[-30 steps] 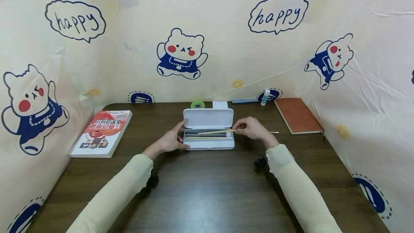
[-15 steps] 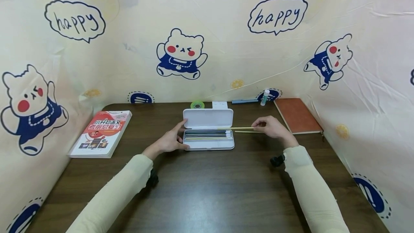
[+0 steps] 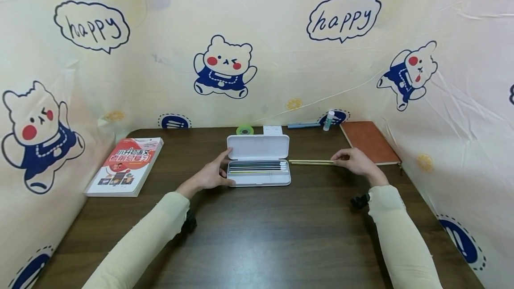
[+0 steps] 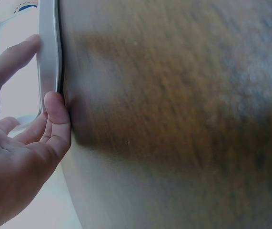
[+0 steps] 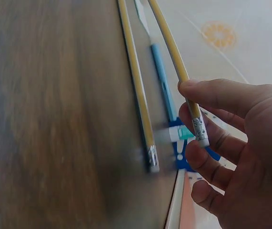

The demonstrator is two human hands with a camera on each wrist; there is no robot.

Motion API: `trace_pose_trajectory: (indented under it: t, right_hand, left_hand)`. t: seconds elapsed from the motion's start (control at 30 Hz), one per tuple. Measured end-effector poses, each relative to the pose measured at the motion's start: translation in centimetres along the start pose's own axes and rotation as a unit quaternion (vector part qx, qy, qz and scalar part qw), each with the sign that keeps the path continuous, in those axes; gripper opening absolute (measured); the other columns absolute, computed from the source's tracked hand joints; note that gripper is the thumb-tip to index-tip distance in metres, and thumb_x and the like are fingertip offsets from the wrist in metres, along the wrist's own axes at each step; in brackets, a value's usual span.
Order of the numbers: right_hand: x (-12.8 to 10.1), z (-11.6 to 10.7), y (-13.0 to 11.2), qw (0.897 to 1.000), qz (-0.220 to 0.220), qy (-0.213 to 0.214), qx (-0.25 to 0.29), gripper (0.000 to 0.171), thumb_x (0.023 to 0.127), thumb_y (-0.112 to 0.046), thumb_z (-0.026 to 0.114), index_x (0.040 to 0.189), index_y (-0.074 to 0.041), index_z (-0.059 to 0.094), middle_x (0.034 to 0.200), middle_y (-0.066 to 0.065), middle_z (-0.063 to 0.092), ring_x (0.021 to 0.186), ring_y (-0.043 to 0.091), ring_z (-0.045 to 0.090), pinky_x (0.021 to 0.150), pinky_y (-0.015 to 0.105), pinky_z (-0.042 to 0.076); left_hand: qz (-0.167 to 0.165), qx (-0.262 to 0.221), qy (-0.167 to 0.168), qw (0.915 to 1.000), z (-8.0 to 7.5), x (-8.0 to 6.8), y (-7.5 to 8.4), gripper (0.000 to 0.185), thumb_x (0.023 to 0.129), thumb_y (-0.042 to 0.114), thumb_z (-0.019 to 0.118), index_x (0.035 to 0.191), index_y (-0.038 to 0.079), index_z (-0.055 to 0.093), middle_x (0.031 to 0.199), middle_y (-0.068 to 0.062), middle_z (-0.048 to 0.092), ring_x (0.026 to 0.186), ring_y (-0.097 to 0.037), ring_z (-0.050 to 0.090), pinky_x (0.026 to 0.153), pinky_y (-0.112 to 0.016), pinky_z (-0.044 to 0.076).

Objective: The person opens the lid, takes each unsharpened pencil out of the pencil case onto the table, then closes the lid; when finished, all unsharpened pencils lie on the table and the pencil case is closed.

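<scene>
Case is placed on the table with its lid raised at twelve o'clock, and several pencils are laid lengthwise inside. Its nine o'clock end is held by the left hand, whose thumb and index finger are set apart along this end. At three o'clock from the case, a yellow pencil is pinched near its eraser end between thumb and fingers of the right hand. A second pencil, also yellow, is laid on the table just beside it; whether the pinched one is also rested there cannot be told. Well apart, at nine o'clock, a book is placed. Behind the lid, a green tape is seen near eleven o'clock and a white block near twelve. Glue stick is found at two o'clock, and a brown notebook between two and three.
</scene>
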State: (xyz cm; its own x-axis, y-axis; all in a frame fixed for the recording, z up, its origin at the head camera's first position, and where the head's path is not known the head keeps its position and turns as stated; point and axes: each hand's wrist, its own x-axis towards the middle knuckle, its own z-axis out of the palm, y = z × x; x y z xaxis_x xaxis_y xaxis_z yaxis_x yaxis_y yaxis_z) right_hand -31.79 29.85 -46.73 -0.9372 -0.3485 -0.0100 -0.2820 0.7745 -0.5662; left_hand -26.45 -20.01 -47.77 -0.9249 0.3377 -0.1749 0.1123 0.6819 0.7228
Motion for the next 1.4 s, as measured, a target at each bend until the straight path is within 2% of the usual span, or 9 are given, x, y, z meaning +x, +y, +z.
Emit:
trace_pose_trajectory:
  t: [0.4,0.67,1.1,1.27,1.4]
  right_hand:
    - [-0.2,0.5,0.9,0.999,0.043,-0.02,-0.015,0.011,0.094,-0.019,0.068,0.099,-0.014,0.076,0.101,0.008,0.074,0.09,0.02,0.059,0.08,0.035,0.045]
    - [0.2,0.8,0.9,0.999,0.038,-0.01,-0.03,0.01,0.092,-0.015,0.07,0.097,-0.012,0.077,0.1,0.009,0.075,0.089,0.021,0.063,0.08,0.038,0.048]
    - [0.3,0.9,0.6,0.999,0.032,-0.008,-0.031,0.008,0.09,-0.014,0.073,0.095,-0.012,0.078,0.098,0.008,0.076,0.089,0.021,0.065,0.079,0.037,0.05]
    - [0.3,0.9,0.4,0.999,0.032,-0.002,-0.024,0.011,0.092,-0.018,0.071,0.1,-0.013,0.077,0.099,0.006,0.075,0.09,0.02,0.063,0.08,0.036,0.048]
    - [0.4,1.0,-0.2,1.0,0.028,-0.003,-0.008,0.017,0.095,-0.024,0.068,0.107,-0.014,0.075,0.105,0.007,0.074,0.097,0.023,0.062,0.087,0.043,0.048]
  left_hand:
    - [0.0,0.004,-0.001,1.0,-0.1,0.2,-0.1,0.115,0.08,0.025,0.085,0.162,0.026,0.005,0.15,-0.019,0.047,0.089,-0.018,0.06,0.08,-0.031,0.049]
    - [0.002,0.006,-0.001,1.0,0.0,0.2,-0.1,0.114,0.081,0.025,0.085,0.162,0.027,0.005,0.15,-0.018,0.048,0.089,-0.018,0.06,0.079,-0.03,0.049]
    - [0.003,0.004,-0.001,1.0,0.0,0.2,0.0,0.113,0.081,0.024,0.085,0.162,0.026,0.005,0.149,-0.018,0.048,0.089,-0.018,0.06,0.078,-0.03,0.049]
    - [0.001,0.005,-0.003,1.0,0.0,0.1,-0.1,0.114,0.081,0.025,0.085,0.162,0.027,0.005,0.149,-0.018,0.048,0.089,-0.018,0.06,0.079,-0.03,0.049]
    - [0.003,0.01,-0.005,0.9999,-0.1,0.1,-0.2,0.114,0.081,0.025,0.085,0.162,0.026,0.005,0.149,-0.018,0.048,0.089,-0.017,0.06,0.08,-0.031,0.049]
